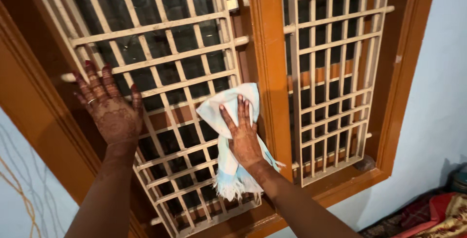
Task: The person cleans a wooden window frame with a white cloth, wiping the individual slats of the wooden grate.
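Observation:
My right hand (242,133) presses a white and pale blue fringed cloth (228,162) flat against the cream metal window grille (175,80), near the grille's right edge beside the central orange wooden post (267,72). The cloth's fringed end hangs down below my wrist. My left hand (111,106), fingers spread and bearing dark henna patterns and a ring, rests flat on the grille's left part, holding nothing. Dark glass shows behind the bars.
A second cream grille (335,72) fills the right window half inside the orange wooden frame (404,72). Pale blue wall (438,111) lies to the right. Red patterned fabric (438,216) sits at the lower right corner. A small latch (232,2) is up top.

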